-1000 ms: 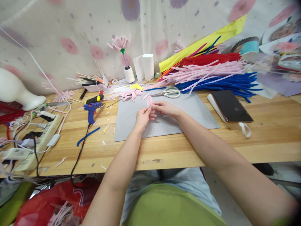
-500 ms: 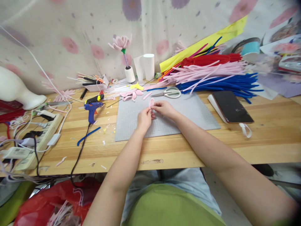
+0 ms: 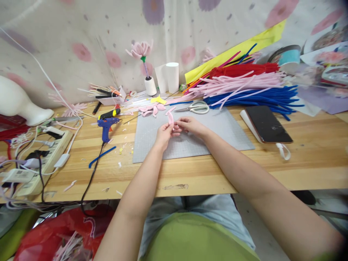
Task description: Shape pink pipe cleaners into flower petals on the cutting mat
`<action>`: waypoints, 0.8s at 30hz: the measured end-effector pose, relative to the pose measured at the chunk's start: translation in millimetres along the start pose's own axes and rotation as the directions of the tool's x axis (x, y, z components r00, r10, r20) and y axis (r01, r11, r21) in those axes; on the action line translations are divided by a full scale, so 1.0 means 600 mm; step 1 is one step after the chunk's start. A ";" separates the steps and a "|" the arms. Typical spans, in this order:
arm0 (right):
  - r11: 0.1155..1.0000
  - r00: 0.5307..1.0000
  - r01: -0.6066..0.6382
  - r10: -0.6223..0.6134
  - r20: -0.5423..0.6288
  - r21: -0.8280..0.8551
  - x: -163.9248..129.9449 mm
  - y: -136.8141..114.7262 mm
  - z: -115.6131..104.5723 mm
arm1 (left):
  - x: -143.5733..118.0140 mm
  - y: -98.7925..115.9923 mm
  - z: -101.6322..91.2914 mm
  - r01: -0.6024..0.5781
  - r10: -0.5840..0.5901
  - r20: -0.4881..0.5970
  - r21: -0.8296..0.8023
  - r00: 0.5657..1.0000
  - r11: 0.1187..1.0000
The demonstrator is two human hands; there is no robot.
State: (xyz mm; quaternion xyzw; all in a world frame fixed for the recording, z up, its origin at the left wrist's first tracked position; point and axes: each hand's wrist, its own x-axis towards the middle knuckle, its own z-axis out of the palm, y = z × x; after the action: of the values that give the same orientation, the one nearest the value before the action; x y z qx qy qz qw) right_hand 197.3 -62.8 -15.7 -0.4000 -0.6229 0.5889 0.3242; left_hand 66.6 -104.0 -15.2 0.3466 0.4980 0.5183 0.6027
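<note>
My left hand pinches a pink pipe-cleaner petal, a narrow bent loop that stands up above the fingertips. My right hand comes in from the other side, its thumb and fingers closed at the lower end of the same petal; the exact grip there is partly hidden. Both hands are over the grey cutting mat. Just beyond them lie several finished-looking pink petals and a pair of scissors with pale handles.
A blue glue gun and a blue pipe cleaner lie left of the mat. Bundles of pink and blue pipe cleaners fill the back right. A black phone lies right; a power strip with cables stands left.
The petal has shifted slightly left and now leans to the left, its loop looking narrower. My left hand has moved a little left with it, and the right-hand fingers sit lower on it.
</note>
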 end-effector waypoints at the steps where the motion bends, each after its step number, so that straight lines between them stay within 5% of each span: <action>1: 1.000 1.000 0.000 0.001 -0.013 0.021 0.000 0.001 0.001 | 0.000 0.001 -0.001 0.001 -0.002 -0.001 -0.015 1.000 1.000; 10: 0.981 0.993 -0.029 0.050 -0.108 0.194 -0.003 -0.002 0.028 | -0.002 0.009 -0.007 0.007 0.004 0.061 -0.184 0.998 0.983; 15: 0.997 0.955 0.072 -0.058 -0.290 0.040 -0.002 -0.003 0.044 | -0.001 -0.006 -0.002 -0.190 0.200 -0.041 0.176 0.979 0.966; 19: 0.944 0.915 0.114 -0.221 -0.336 -0.311 -0.002 0.001 0.046 | -0.007 -0.008 -0.004 -0.285 0.380 -0.060 0.558 0.923 0.779; 21: 0.910 0.912 0.124 -0.262 -0.315 -0.396 -0.002 0.002 0.041 | -0.010 -0.005 -0.007 -0.273 0.385 -0.054 0.616 0.921 0.739; 24: 0.944 0.943 0.126 -0.209 -0.259 -0.305 -0.003 0.000 0.029 | -0.008 -0.005 -0.009 -0.253 0.319 -0.016 0.575 0.948 0.778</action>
State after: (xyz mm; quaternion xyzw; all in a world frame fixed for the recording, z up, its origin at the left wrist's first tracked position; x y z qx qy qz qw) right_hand 183.2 -72.4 -17.5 -0.4687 -0.6791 0.3989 0.4001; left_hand 62.6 -110.0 -18.4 0.5514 0.6035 0.4513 0.3579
